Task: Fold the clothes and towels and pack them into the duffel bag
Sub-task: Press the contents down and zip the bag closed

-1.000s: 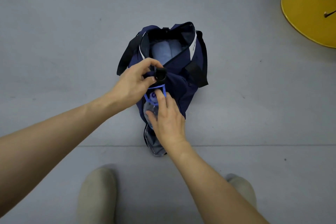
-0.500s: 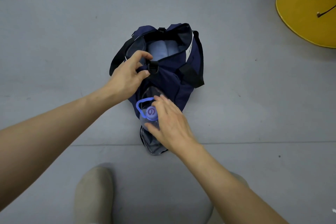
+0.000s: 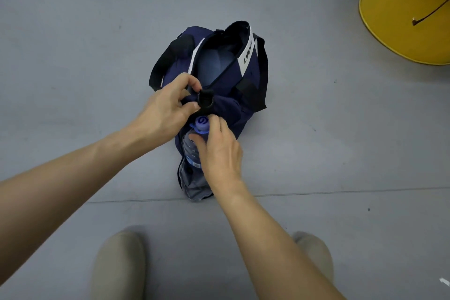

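Bottle (image 3: 192,151) has slid toward twelve, cap now under the black tab (image 3: 205,100) our left hand (image 3: 165,112) pinches; our right hand (image 3: 219,153) curls round its neck. Bag (image 3: 243,85) holds blue cloth (image 3: 211,63) at twelve: packing looks nearly finished.

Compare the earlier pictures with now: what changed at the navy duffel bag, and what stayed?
The right hand pushed the clear plastic bottle with the blue cap deeper into the end pocket of the navy fabric duffel bag, up to the black tab. The left hand still pinches that tab; the bag stays open.
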